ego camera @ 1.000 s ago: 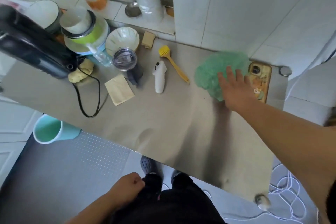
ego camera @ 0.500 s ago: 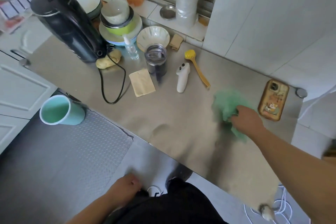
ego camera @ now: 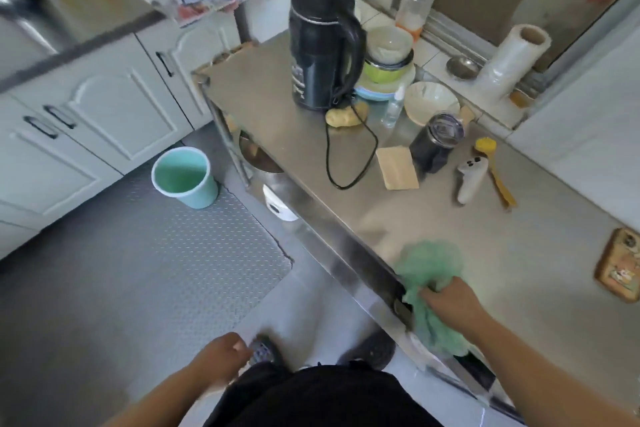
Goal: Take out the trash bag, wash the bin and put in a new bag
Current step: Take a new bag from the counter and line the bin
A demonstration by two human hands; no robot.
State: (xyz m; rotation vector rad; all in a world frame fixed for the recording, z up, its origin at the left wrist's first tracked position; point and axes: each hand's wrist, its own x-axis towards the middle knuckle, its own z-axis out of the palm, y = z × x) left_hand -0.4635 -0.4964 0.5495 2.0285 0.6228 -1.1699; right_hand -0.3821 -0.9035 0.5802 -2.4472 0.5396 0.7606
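Note:
A crumpled green trash bag (ego camera: 429, 270) hangs over the front edge of the steel table (ego camera: 467, 246), with my right hand (ego camera: 450, 302) shut on it. The light-green bin (ego camera: 183, 178) stands upright on the grey floor mat to the left of the table, with no bag in it. My left hand (ego camera: 221, 359) hangs low by my hip with its fingers curled closed, holding nothing.
On the table stand a black kettle (ego camera: 322, 48) with its cord, stacked bowls (ego camera: 388, 62), a dark tumbler (ego camera: 436, 142), a white controller (ego camera: 469, 180), a yellow brush (ego camera: 495, 170) and a phone (ego camera: 620, 263). White cabinets (ego camera: 86, 121) line the left wall.
My right hand closed on the green bag and dragged it from beside the phone to the table's front edge. My view has swung left toward the bin.

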